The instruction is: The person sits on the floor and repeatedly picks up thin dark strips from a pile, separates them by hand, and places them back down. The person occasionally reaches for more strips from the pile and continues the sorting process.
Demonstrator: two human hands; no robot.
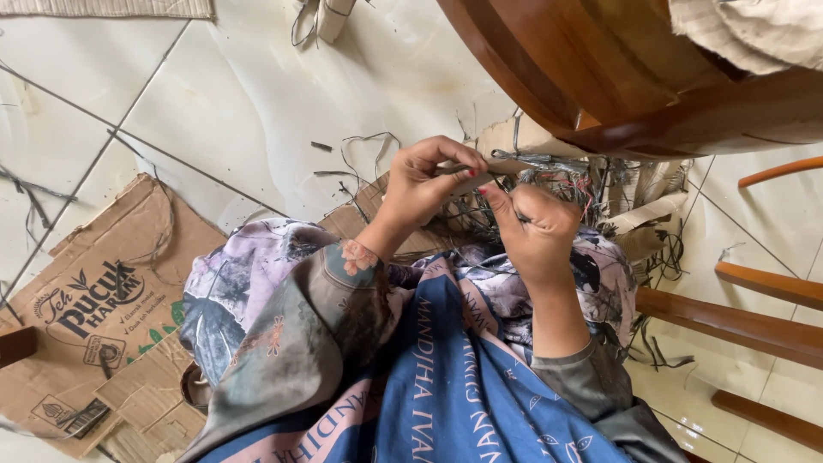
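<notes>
My left hand (422,184) pinches a thin flat beige strip (506,165) between thumb and fingers, just above my lap. My right hand (536,227) is closed beside it, its fingertips pressed on the same strip and on dark thin strands. A tangle of grey and dark strands with some red ones (561,184) lies just behind both hands. My lap is covered by a blue and pink patterned cloth (446,386) and grey floral sleeves.
A brown wooden furniture piece (617,77) overhangs at top right. Wooden chair rungs (746,321) stand at right. Flattened cardboard (94,317) lies on the white tiled floor (249,94) at left, with loose strand scraps (360,154) scattered about.
</notes>
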